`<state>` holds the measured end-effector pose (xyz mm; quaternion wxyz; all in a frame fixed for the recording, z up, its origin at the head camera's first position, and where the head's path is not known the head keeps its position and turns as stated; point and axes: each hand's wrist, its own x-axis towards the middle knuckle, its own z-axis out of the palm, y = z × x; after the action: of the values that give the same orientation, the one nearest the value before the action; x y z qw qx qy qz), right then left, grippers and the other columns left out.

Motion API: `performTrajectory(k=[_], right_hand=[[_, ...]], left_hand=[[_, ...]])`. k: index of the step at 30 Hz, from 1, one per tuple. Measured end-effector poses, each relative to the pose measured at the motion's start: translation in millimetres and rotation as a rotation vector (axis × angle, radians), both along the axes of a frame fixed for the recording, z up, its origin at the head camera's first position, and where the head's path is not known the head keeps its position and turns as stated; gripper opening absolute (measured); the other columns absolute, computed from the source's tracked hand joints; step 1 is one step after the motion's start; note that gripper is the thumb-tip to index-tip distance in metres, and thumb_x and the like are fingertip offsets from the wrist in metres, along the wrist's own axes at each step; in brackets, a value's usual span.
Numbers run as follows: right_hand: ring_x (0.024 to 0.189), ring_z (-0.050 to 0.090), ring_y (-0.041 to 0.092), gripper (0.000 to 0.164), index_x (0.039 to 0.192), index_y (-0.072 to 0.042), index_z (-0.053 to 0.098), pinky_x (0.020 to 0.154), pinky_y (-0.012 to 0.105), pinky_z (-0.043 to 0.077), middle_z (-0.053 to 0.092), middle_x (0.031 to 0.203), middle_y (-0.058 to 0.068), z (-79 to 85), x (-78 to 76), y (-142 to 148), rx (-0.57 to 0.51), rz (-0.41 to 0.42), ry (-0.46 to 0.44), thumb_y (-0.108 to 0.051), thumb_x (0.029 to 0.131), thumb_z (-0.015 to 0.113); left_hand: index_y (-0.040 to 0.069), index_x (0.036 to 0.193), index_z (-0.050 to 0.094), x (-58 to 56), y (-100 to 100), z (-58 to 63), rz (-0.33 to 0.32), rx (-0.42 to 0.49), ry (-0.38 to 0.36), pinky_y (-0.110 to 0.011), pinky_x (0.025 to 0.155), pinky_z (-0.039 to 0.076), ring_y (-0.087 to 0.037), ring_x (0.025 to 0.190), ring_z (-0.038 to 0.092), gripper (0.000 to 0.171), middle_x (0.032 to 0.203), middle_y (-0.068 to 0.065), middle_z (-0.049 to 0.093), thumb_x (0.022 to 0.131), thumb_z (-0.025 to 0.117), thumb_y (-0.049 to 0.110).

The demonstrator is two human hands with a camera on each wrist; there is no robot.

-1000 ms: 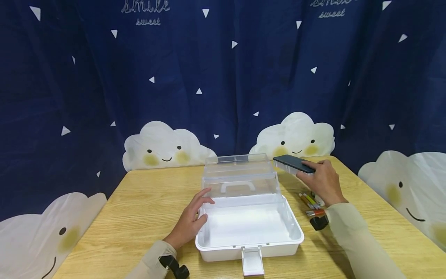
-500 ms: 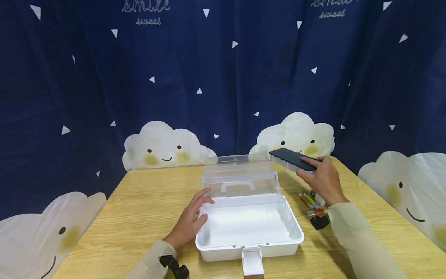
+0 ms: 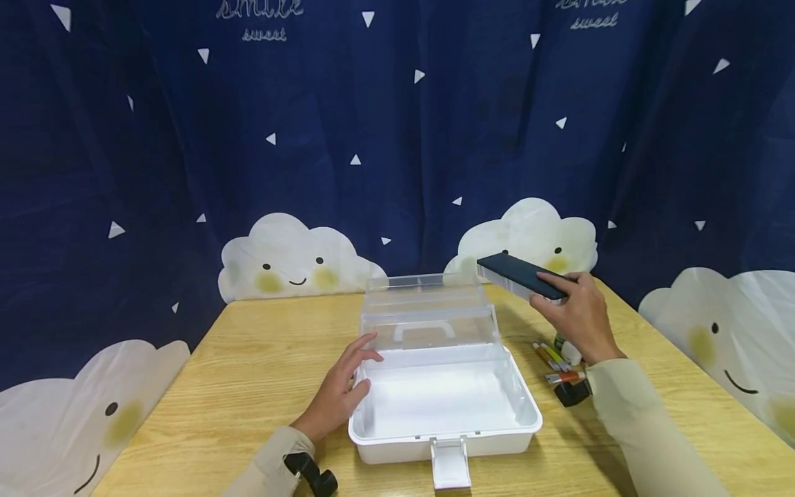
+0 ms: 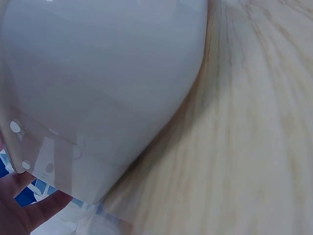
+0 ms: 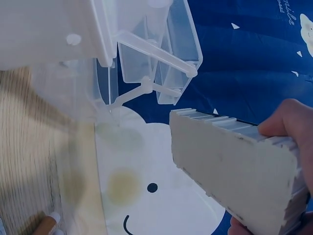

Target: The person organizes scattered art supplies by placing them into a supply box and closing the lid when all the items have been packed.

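Note:
My right hand (image 3: 580,314) grips a board eraser (image 3: 522,273), a long block with a dark top and pale ribbed sides. It is held in the air, tilted, beyond the box's right back corner. Its flat greyish underside shows in the right wrist view, with the thumb and fingers on its edges. My left hand (image 3: 338,393) rests on the left rim of a white plastic box (image 3: 447,449), its fingers extended over the edge. The left wrist view shows the box's outer wall (image 4: 107,83) with some fingertips near its hinge end. The clear lid (image 3: 428,304) stands raised at the back.
To the right of the box, several slim pen-like items (image 3: 549,355), one orange-red item (image 3: 564,377) and a small white object (image 3: 570,353) lie on the wooden table (image 3: 261,359). A front latch (image 3: 450,464) hangs down. A dark blue curtain (image 3: 397,124) stands behind.
The board eraser has risen and shifted slightly left in my right hand. My left hand and the box have stayed in place.

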<state>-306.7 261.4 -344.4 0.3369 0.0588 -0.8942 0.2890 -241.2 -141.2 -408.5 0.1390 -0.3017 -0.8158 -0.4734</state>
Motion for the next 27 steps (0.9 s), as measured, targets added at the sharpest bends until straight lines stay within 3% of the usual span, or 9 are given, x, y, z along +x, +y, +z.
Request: performTrajectory(k=[13, 21, 27], right_hand=[[0.094, 0.046, 0.034, 0.047, 0.125, -0.011, 0.066, 0.069, 0.041, 0.042, 0.047, 0.12, 0.022, 7.0, 5.5, -7, -0.033, 0.081, -0.001, -0.03, 0.082, 0.072], [0.09, 0.048, 0.029, 0.046, 0.125, -0.012, 0.066, 0.067, 0.034, 0.041, 0.048, 0.122, 0.02, 7.4, 5.9, -10, -0.053, 0.148, 0.005, -0.03, 0.083, 0.074], [0.087, 0.048, 0.025, 0.046, 0.125, -0.013, 0.066, 0.066, 0.029, 0.04, 0.05, 0.122, 0.019, 7.2, 6.2, -12, -0.046, 0.173, 0.009, -0.03, 0.083, 0.073]], left_hand=[[0.004, 0.118, 0.057, -0.5, -1, 2.7, 0.003, -0.02, -0.003, -0.061, 0.104, 0.03, -0.035, 0.14, 0.03, 0.038, 0.153, -0.015, 0.032, 0.084, 0.05, -0.012], [0.012, 0.119, 0.057, -20.6, -5, -24.7, 0.02, -0.021, 0.02, -0.062, 0.104, 0.029, -0.032, 0.141, 0.029, 0.043, 0.155, -0.009, 0.03, 0.083, 0.052, -0.011], [0.023, 0.119, 0.057, -24.9, -9, -30.1, 0.013, -0.026, 0.026, -0.058, 0.105, 0.03, -0.024, 0.142, 0.028, 0.045, 0.155, 0.002, 0.029, 0.084, 0.053, -0.006]])
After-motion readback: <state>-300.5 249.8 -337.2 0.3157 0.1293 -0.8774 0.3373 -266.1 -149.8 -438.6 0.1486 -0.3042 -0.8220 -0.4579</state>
